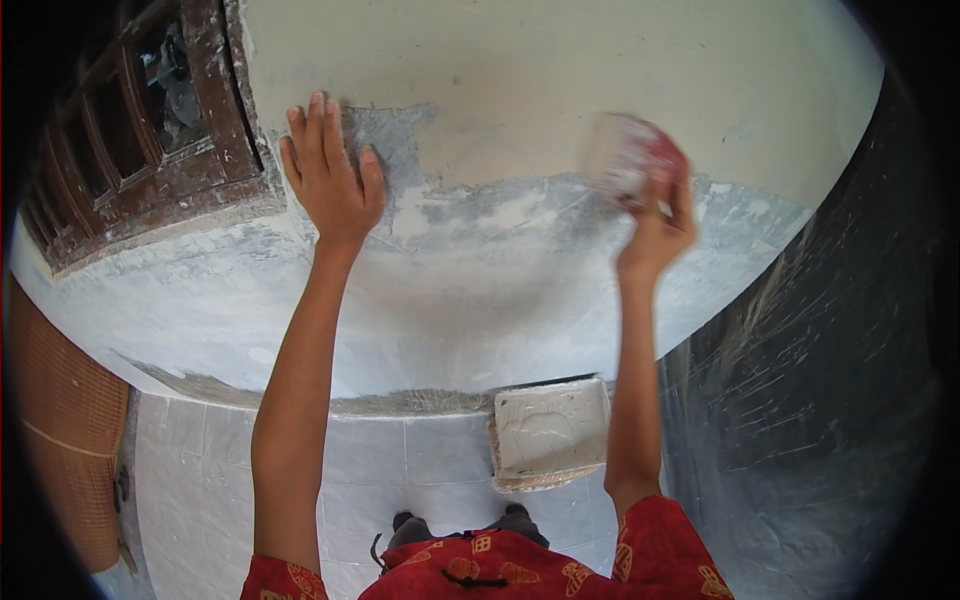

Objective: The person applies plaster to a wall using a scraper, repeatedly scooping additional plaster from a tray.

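My left hand (332, 185) lies flat against the wall (530, 80), its fingers stretched upward and the thumb apart, beside a bare grey patch. My right hand (655, 235) is raised in front of the wall, fingers closed round a red and whitish hand tool (625, 160). Motion smears this tool, so its exact kind cannot be made out. It is at the ragged border where the beige upper coat meets the whitish, patchy lower part of the wall.
A brown wooden window frame (225, 95) adjoins the wall at upper left. On the tiled floor (380, 450) stands a white-smeared rectangular container (550, 425). A rolled brown mat (70, 450) is at far left. Dark, white-splattered sheeting (790, 400) hangs at right.
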Available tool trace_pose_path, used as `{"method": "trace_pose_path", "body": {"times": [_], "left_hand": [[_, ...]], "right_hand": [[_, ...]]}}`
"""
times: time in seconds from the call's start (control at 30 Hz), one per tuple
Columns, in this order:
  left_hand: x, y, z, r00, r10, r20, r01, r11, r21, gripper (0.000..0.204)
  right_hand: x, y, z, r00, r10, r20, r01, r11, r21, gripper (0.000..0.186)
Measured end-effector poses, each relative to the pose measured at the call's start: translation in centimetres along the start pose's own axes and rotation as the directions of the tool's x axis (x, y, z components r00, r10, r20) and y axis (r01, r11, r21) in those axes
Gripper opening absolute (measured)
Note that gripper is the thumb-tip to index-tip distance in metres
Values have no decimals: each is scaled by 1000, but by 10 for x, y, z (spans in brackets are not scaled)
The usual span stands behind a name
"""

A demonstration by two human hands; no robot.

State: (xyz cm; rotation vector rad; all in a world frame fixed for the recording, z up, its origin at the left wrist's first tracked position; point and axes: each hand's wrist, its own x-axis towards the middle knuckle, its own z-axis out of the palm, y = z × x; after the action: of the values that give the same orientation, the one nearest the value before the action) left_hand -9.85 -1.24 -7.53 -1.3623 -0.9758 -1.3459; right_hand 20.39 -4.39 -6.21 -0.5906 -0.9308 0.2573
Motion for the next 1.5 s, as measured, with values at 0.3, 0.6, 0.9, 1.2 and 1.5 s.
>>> {"method": "trace_pose_path", "body": {"times": [0.3,0.6,0.9,1.2,1.5], "left_hand": [[-4,-1,9,997,-47,-65,42,997,-72,54],[-2,-2,4,998,-32,-49,30,999,-43,55],[-3,-8,-1,999,-12,-30,11,999,-39,55],[0,-3,3,998,-9,-58,6,999,-51,54],[1,0,2,999,-12,-47,10,999,-43,54]], "right_hand": [[-71,19,74,933,-200,299,189,980,66,39],[50,2,-55,989,-11,-146,20,998,59,39],[-4,9,13,978,33,205,-25,999,-42,41],[26,-5,-31,986,-33,162,40,998,-42,43],[75,-5,-60,996,-92,1,92,994,-54,43]]}}
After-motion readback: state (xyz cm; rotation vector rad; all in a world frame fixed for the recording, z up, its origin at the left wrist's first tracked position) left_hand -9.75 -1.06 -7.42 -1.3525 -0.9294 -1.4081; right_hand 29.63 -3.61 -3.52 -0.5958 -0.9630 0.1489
